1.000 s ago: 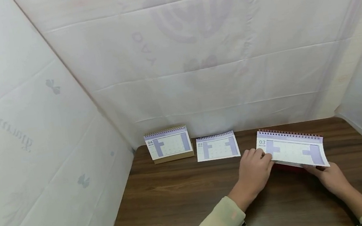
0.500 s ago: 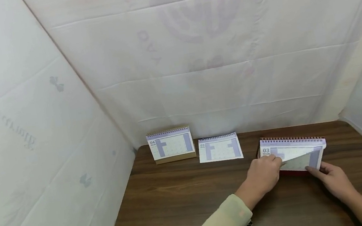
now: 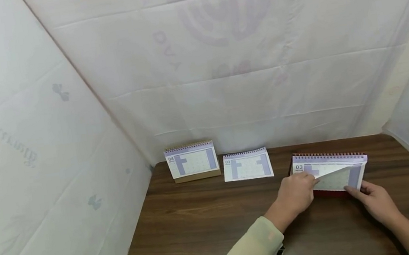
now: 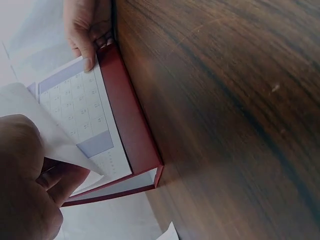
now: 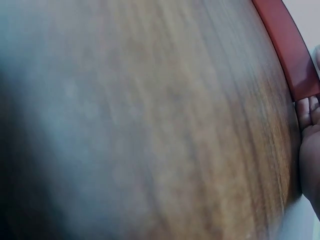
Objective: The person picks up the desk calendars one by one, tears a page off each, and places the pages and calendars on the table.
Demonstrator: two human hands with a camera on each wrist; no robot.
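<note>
Head view, left hand (image 3: 296, 193): lower centre, fingers pinching a lifted calendar page (image 3: 335, 179).
Right hand (image 3: 376, 201): lower right, fingertips bracing the red-based desk calendar (image 3: 330, 171).
Handling: page probably thin, floppy, tearable; best taken at its free corner.
Farther back: loose calendar sheet (image 3: 248, 166), brown-based desk calendar (image 3: 192, 162).

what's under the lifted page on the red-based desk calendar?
Under the lifted white page of the red-based desk calendar, another grid page with a purple block shows. The left hand covers its left part.
</note>
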